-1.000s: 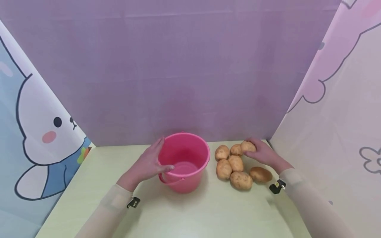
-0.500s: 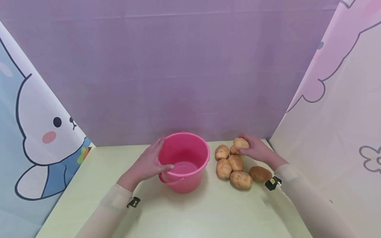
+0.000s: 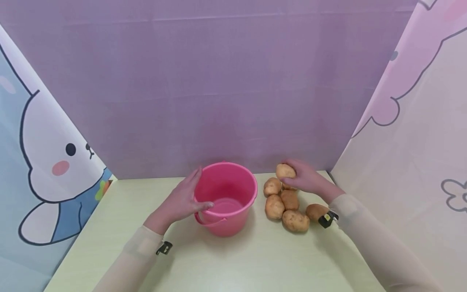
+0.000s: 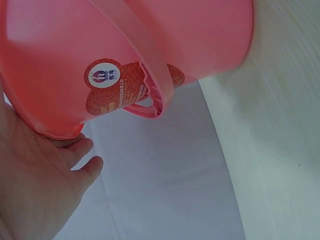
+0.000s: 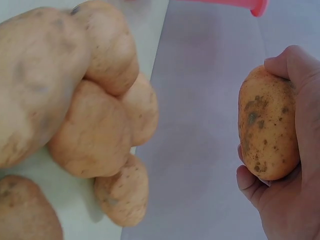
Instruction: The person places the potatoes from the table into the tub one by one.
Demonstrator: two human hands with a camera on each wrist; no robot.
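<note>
A hand could pass over the tabletop [image 3: 226, 263] in front of the bucket [image 3: 226, 184], and down through the bucket's open mouth; the left hand [image 3: 182, 198] blocks its left rim, thumb reaching over the mouth; the handle [image 4: 161, 75] juts out at the bucket's front left; close behind the bucket rises the purple cloth [image 3: 233, 89]; to its right runs a narrow gap, then a cluster of potatoes [image 3: 289, 200]; the right hand [image 3: 308, 177], gripping one potato [image 3: 285, 172], fills the space above the cluster's far end.
</note>
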